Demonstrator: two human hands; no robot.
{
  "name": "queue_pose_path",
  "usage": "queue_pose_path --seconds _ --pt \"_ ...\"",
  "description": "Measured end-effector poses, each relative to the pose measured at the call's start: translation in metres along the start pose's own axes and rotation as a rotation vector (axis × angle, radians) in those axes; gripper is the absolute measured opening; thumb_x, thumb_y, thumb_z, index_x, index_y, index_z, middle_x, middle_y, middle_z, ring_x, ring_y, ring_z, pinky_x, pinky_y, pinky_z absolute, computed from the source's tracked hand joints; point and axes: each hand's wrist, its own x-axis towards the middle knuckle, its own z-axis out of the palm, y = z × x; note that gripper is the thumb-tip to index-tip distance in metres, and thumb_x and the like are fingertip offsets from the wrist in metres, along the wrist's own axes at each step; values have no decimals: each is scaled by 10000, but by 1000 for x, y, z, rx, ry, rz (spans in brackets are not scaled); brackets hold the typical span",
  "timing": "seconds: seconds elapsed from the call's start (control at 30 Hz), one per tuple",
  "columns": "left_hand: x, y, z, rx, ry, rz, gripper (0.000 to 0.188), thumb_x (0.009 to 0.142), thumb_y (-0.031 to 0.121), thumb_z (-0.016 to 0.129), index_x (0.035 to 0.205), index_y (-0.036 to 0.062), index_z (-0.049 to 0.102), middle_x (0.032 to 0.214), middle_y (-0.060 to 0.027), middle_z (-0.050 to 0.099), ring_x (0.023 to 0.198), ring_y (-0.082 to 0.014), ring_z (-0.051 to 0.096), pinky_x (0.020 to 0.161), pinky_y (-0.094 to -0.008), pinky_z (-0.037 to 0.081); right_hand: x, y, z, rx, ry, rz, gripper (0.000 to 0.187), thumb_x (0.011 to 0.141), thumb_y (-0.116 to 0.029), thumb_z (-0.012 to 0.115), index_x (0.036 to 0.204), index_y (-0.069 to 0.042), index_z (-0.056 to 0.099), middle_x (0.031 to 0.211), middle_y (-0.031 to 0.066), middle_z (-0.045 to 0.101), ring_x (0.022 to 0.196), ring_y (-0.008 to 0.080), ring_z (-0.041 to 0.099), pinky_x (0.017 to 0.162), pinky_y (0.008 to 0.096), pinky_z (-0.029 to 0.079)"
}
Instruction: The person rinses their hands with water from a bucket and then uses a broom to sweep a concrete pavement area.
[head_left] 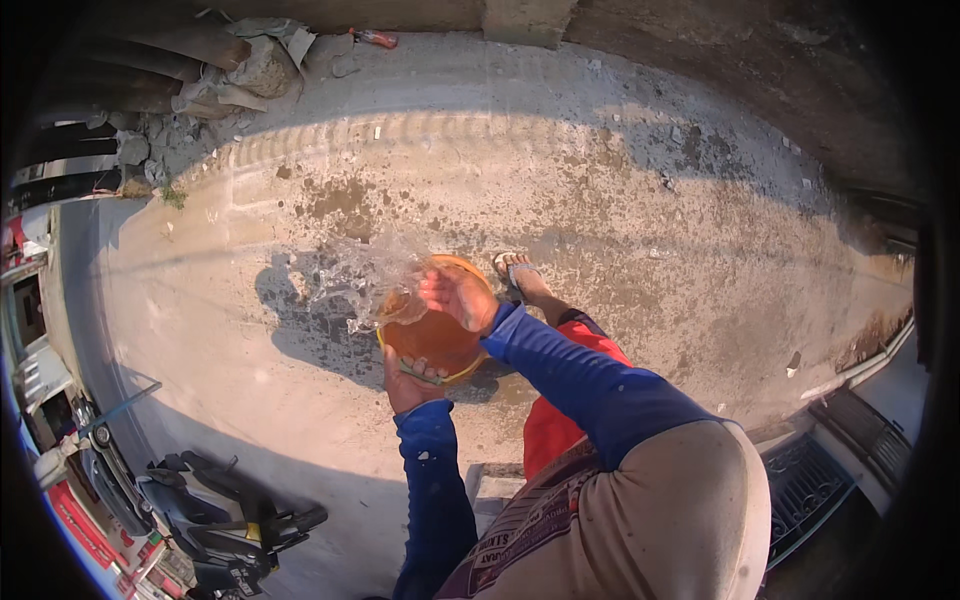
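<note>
An orange basin (432, 340) with a yellowish rim is held out in front of me over the ground. My left hand (408, 382) grips its near left edge, fingers over the rim and thumb along the outside. A narrow greenish strip shows by those fingers; its kind is unclear. Over the basin's far side, my right hand (460, 298) has its fingers stretched out, holding nothing. A burst of clear water (365, 280) flies through the air to the left of that hand. Water seems to be in the basin too, but its level cannot be made out.
Wet patches (340, 200) darken the concrete ground (560, 130). My sandalled foot (520, 275) stands just right of the basin. A parked motorbike (225, 520) is at lower left; rubble (260, 70) lies at upper left. A metal grille (810, 490) is at lower right.
</note>
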Motion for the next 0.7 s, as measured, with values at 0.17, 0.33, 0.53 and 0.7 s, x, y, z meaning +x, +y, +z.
queue_pose_path --seconds 0.17,0.33,0.53,0.7 --pt "31 5 64 23 55 -40 398 879 476 565 665 183 400 552 14 370 470 -149 412 481 -337 401 45 -21 -27 -224 379 -158 281 880 -244 519 1059 -35 577 948 106 621 926 205 602 794 343 490" --pt "46 15 116 52 184 -41 395 872 457 585 667 180 391 565 22 354 465 -138 362 471 -318 389 67 -98 11 -133 125 34 227 903 -155 503 1087 -40 570 976 115 640 874 215 632 738 326 526" --pt "74 13 138 41 111 -124 377 859 426 613 680 176 395 567 22 347 465 -129 356 444 -298 363 55 -201 -15 -1366 280 -735 414 872 -313 613 1145 -8 549 981 127 642 885 233 625 799 326 502" --pt "71 17 164 108 47 -166 343 858 352 631 680 161 410 562 31 355 443 -109 354 424 -279 356 74 -216 -75 -1123 105 -135 415 801 -70 588 1206 -4 525 981 106 636 902 198 607 794 339 497"
